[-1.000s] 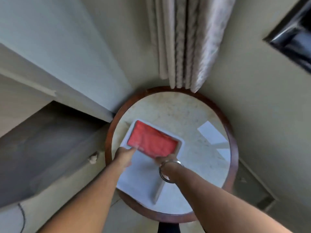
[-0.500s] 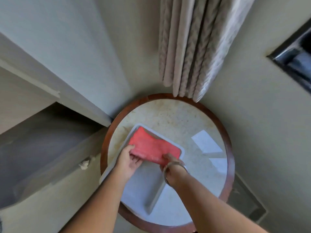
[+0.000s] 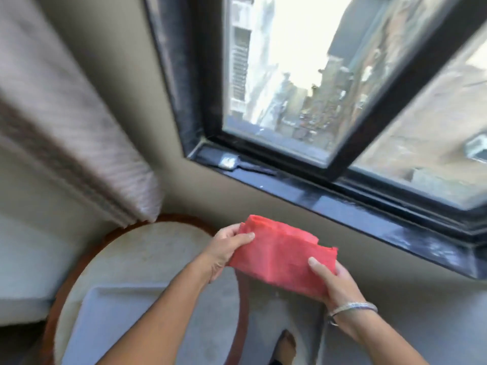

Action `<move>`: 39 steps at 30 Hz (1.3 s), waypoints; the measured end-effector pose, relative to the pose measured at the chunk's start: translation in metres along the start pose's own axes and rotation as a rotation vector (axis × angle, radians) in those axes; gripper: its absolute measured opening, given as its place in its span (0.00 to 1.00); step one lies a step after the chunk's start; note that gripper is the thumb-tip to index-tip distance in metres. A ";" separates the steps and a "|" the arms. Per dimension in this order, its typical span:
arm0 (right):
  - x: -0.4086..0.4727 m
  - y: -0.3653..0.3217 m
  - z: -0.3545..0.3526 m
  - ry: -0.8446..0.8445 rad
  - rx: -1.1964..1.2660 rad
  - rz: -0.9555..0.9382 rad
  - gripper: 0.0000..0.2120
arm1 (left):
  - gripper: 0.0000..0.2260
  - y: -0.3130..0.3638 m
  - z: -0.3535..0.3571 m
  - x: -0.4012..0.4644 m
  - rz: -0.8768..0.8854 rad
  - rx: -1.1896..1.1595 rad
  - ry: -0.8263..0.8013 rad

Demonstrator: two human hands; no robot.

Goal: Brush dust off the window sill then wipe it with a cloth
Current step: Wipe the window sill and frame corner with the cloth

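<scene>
A folded red cloth [image 3: 282, 255] is held in the air between both hands, below the window. My left hand [image 3: 224, 250] grips its left end and my right hand [image 3: 333, 280], with a silver bangle on the wrist, grips its right end. The dark glossy window sill [image 3: 355, 206] runs diagonally from upper left to lower right, just beyond the cloth. A brush [image 3: 245, 165] with a metal band and dark handle lies on the sill near its left corner.
A round marble table with a wooden rim [image 3: 147, 254] stands at lower left and bears a white tray [image 3: 126, 317]. A pale curtain [image 3: 66, 119] hangs at the left. The black-framed window [image 3: 303, 75] looks onto buildings. My foot [image 3: 286, 343] shows on the grey floor.
Both hands lifted the red cloth out of the white tray and carried it up and to the right. The view swung from the table to the window and sill.
</scene>
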State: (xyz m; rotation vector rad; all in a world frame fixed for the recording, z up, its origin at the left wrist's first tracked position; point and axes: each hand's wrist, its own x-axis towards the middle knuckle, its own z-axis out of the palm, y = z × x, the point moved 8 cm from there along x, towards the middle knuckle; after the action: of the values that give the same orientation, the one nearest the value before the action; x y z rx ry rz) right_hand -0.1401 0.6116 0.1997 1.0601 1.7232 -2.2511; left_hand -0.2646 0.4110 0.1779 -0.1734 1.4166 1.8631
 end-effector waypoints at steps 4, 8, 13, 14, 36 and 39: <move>-0.001 -0.085 -0.083 0.318 -0.228 -0.319 0.11 | 0.04 0.068 0.079 0.039 0.248 0.272 0.041; 0.007 -0.141 -0.101 0.590 -0.767 -0.564 0.20 | 0.14 0.105 0.106 0.064 0.373 0.759 0.386; 0.035 -0.123 0.001 0.158 -1.516 -0.969 0.37 | 0.14 0.078 0.096 0.082 0.218 0.347 0.417; 0.046 -0.111 0.018 0.012 -1.608 -0.940 0.38 | 0.14 0.075 0.090 0.083 0.203 0.230 0.402; 0.048 -0.105 -0.179 0.419 -1.667 -0.663 0.27 | 0.43 0.084 0.137 0.132 0.522 1.401 0.729; 0.027 -0.107 -0.209 0.767 -1.495 -0.410 0.27 | 0.43 0.085 0.137 0.133 0.517 1.387 0.709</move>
State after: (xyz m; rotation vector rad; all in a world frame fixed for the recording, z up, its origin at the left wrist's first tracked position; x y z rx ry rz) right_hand -0.1172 0.8426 0.2471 1.1011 3.0668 -0.0011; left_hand -0.3657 0.5884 0.2227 0.2890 3.1250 0.7173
